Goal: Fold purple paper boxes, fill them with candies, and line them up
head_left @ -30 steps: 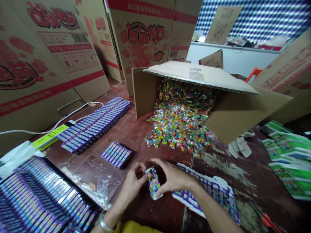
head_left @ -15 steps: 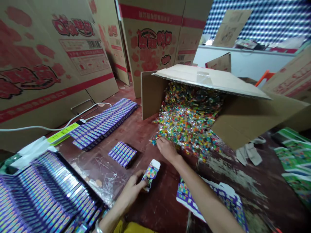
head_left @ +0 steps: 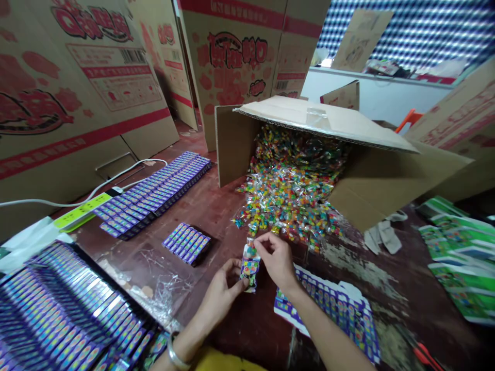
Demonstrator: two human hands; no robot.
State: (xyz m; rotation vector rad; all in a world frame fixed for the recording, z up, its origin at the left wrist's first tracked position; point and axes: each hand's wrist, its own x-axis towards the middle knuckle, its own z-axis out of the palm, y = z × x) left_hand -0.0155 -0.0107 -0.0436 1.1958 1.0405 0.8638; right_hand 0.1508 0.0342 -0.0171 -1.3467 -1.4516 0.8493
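Observation:
My left hand (head_left: pixel 225 288) grips a small purple printed box (head_left: pixel 249 272), its open white-flapped end pointing away from me. At that end, my right hand (head_left: pixel 277 257) pinches a small clear packet of coloured candies (head_left: pixel 250 250). The packet is right at the box's mouth; how far it is inside I cannot tell. Just beyond lies a heap of small candy packets (head_left: pixel 286 196), spilling from a cardboard box (head_left: pixel 386 190) on its side. Below my right forearm is a sheet of flat purple cartons (head_left: pixel 340 304).
Rows of purple boxes stand in a tray (head_left: pixel 73 309) at left. More lie in a long block (head_left: pixel 154 193) and a small block (head_left: pixel 186 242). A power strip (head_left: pixel 83 210) with a white cable, green packs (head_left: pixel 460 257), gloves (head_left: pixel 382 237) and red-handled scissors (head_left: pixel 425 355) lie around.
My right hand has come back from the edge of the candy heap to the box's open end, with a packet in its fingers. My left hand has turned the box more upright in view.

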